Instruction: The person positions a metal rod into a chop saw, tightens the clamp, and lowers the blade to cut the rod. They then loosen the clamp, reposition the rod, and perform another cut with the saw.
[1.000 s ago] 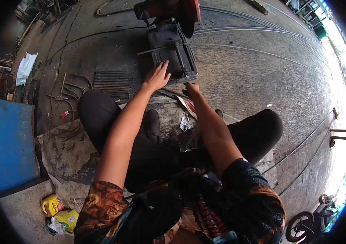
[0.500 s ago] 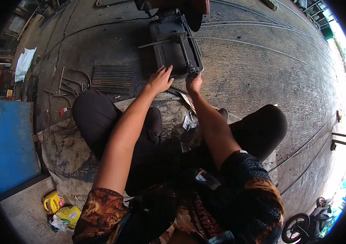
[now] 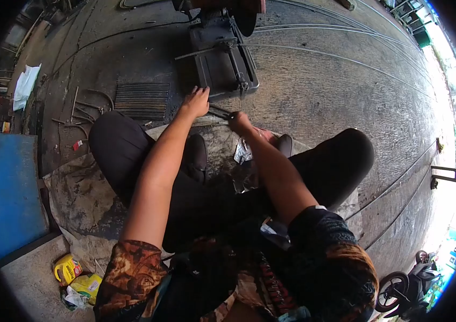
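Note:
A dark metal cut-off machine (image 3: 214,67) stands on the floor ahead, with a clamp screw and handle on its base and part of a round disc at its top. My left hand (image 3: 196,102) rests at the base's near left corner, fingers spread and nothing held. Nearer to me, my right hand (image 3: 240,122) is closed at the end of a dark, thin tool (image 3: 218,111) lying between both hands. Beside the machine, a row of dark rods (image 3: 142,100) lies on the floor. Below my right hand is a crumpled silver wrapper (image 3: 242,152).
Bent metal pieces (image 3: 86,110) and a small red item (image 3: 77,145) lie at left. A blue panel (image 3: 7,190) and yellow packages (image 3: 67,270) are further left. Long thin rods (image 3: 340,59) stretch to the upper right. A motorcycle (image 3: 413,287) stands lower right.
My right hand has left the machine's clamp handle and come down toward me, closing near the dark tool. My left hand has shifted slightly left. The whole view has shifted a little.

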`<state>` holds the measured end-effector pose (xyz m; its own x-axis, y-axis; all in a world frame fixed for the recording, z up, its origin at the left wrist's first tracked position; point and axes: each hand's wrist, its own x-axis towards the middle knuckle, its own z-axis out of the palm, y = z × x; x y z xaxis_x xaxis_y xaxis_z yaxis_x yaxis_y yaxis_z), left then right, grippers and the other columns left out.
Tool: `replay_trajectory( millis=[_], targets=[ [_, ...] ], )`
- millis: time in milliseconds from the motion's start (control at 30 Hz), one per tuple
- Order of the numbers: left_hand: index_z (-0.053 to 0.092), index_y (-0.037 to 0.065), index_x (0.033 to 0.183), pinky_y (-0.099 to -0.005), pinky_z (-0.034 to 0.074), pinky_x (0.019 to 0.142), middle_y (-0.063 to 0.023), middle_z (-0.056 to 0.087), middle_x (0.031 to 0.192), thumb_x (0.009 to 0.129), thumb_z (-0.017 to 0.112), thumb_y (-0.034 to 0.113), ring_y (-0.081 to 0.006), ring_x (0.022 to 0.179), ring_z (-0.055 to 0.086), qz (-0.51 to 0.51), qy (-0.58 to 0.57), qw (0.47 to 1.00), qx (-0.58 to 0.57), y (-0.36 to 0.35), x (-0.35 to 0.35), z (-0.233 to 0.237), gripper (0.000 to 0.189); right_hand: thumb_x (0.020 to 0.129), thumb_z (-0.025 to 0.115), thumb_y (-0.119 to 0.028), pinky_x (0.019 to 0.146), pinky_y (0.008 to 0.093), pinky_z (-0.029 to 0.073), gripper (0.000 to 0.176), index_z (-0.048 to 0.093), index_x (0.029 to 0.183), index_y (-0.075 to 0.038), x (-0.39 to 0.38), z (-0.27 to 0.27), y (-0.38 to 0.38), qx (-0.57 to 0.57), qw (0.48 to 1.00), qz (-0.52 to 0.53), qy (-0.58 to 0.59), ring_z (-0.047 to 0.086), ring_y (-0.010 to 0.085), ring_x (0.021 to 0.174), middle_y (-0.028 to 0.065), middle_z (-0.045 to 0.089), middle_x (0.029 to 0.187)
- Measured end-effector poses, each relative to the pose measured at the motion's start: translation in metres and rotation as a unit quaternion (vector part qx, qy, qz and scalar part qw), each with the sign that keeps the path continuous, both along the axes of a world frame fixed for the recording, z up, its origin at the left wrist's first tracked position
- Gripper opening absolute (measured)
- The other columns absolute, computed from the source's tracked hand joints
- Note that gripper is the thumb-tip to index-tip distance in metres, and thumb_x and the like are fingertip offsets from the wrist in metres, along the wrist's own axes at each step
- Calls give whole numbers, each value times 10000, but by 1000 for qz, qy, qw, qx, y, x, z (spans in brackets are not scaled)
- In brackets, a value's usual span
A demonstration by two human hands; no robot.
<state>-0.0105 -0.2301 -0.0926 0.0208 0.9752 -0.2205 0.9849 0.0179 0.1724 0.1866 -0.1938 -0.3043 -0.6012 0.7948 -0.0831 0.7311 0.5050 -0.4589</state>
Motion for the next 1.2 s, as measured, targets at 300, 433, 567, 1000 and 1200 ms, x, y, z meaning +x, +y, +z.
replay_trajectory(
  millis=[300,433,567,1000,1200],
  targets=[
    [353,64,1439,-537,424,1026,-173,428,1423,876,604,200,-378,1372,353,-54,-14,997,49,1,12,7,630,733,633,-128,925,494,466,423,597,1117,47,-11,127,20,217,855,-347,317,576,464,1019,283,614,1087],
    [347,70,1445,-547,422,1025,-170,423,1424,874,603,189,-377,1377,347,-64,-7,997,40,-1,10,1,637,735,666,-158,834,494,512,355,649,1047,11,-4,107,4,-193,974,-24,116,631,449,918,251,671,996],
    [342,72,1449,-549,421,1026,-160,422,1421,861,610,181,-376,1383,337,-48,16,999,-6,-1,4,-1,656,751,675,-197,819,450,540,353,687,1074,-54,4,101,-14,-151,985,-75,45,668,390,943,235,689,999],
    [324,79,1464,-554,407,1040,-154,417,1440,873,602,199,-361,1397,321,-26,3,999,-38,-5,5,7,664,732,639,-165,1045,462,383,743,380,1404,17,-9,145,6,44,944,-301,129,420,416,1283,273,425,1379],
    [321,76,1467,-547,404,1044,-160,421,1435,885,592,215,-363,1396,322,-25,8,999,-44,-7,4,7,656,754,563,-92,978,434,456,607,464,1345,4,-7,98,0,-100,994,20,-41,548,415,1156,293,544,1262]
  ],
)
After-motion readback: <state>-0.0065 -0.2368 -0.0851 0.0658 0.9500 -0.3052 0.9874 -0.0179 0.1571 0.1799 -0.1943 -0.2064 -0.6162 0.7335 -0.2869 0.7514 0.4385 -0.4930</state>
